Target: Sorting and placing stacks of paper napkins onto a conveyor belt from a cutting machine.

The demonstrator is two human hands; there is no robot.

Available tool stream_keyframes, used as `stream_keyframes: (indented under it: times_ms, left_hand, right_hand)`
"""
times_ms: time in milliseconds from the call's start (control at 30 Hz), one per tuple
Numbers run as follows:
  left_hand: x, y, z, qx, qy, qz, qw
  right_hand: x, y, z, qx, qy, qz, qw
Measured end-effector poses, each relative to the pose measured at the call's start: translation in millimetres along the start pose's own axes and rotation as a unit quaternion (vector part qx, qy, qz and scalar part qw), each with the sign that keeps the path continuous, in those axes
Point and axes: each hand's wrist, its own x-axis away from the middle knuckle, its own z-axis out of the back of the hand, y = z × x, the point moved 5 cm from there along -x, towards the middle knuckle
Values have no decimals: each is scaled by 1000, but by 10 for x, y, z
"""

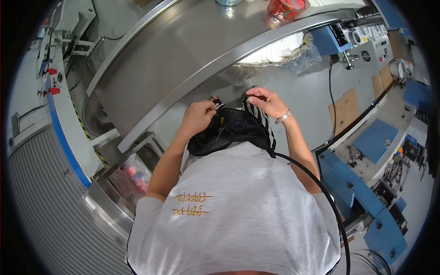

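Observation:
In front of my waist is a black mesh pouch point(229, 133), with thin wires and small parts showing at its open top. My left hand point(200, 118) is closed at its far left edge, pinching a bit of black-and-white striped cloth point(220, 105). To the right, my right hand point(269, 104), with bangles on the wrist, grips the upper end of a longer striped cloth strip point(257, 114) between thumb and fingers. That strip runs down along the pouch's right side. Whether the two striped pieces join is hidden.
A steel table point(169, 59) with a raised rim lies ahead, carrying a red tin point(285, 8). Beyond my right hand, a plastic-lined container point(275, 52) holds white pieces. A black cable point(327, 197) runs from the pouch past my right side. Blue cabinets point(362, 183) stand right.

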Motion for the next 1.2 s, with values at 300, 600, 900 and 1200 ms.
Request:
stream_keyframes:
  times_ms: [300, 600, 900, 1200]
  left_hand:
    - [-231, 634, -384, 23, 93, 18, 995]
    - [-312, 1058, -645, 110, 221, 28, 969]
    - [-384, 973, -604, 63, 164, 61, 983]
    - [-587, 1088, 64, 240, 240, 10, 941]
  right_hand:
    - [-130, -252, 652, 261, -227, 55, 937]
    - [-231, -488, 1255, 266, -343, 19, 901]
    - [-575, -502, 1275, 305, -284, 58, 907]
    - [-530, -1143, 1251, 191, -171, 171, 951]
